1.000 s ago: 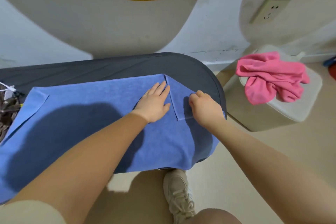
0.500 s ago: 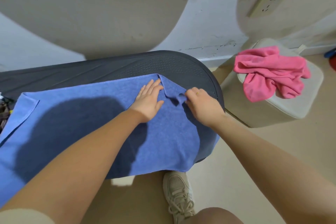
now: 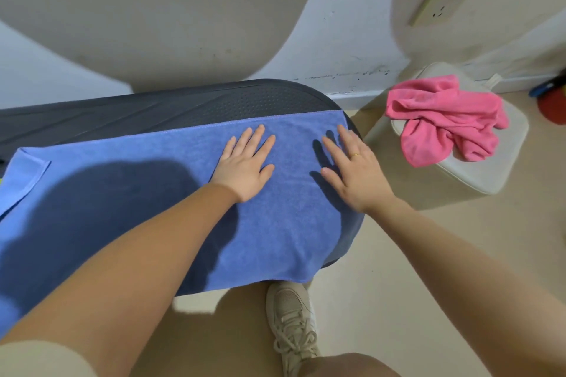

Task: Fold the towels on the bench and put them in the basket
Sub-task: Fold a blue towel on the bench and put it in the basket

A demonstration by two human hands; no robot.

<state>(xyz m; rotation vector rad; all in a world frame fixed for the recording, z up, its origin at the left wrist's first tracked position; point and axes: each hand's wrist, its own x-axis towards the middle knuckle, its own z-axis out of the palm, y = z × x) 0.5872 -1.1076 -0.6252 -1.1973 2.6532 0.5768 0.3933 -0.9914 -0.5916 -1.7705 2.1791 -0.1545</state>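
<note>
towels: 2 | blue towel (image 3: 159, 193), terry, rectangular, lying spread on dark perforated round-ended bench (image 3: 245, 98) | left hand (image 3: 245, 162) and right hand (image 3: 355, 174): each grip lying open, flat, fingers splayed on it | pink towel (image 3: 444, 119), crumpled, sitting on cream stool (image 3: 484, 168) right of right grip | gold ring (image 3: 355, 155): 1 | writing: none readable

No legible text, seemingly.

Bare desk (image 3: 183, 104) lies open along the frame's upper middle; at right, a pink towel (image 3: 444, 119) heaps over the white stool (image 3: 490, 168).
</note>
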